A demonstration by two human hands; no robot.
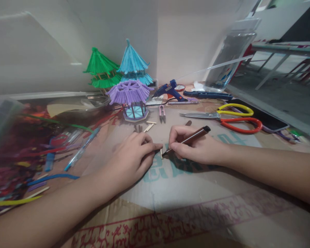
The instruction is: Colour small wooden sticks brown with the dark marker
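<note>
My right hand (189, 143) is closed round a brown marker (196, 135), its dark tip touching a short wooden stick (162, 153) on the plastic-covered cardboard (186, 199). The index fingertip of my left hand (138, 151) presses the upper end of that stick; its other fingers are curled. More pale stick pieces (149, 127) and several short dark ones (138, 128) lie just beyond my left hand. Behind them stands a purple pavilion model (131, 94) with a light blue floor.
Green (102, 69) and blue (133, 63) roofed models stand by the wall. Behind my right hand are a glue gun (170, 90), small snips (162, 114), a cutter (208, 94), scissors (222, 115) and a phone (263, 115). Pens and coloured strips (54, 177) lie left.
</note>
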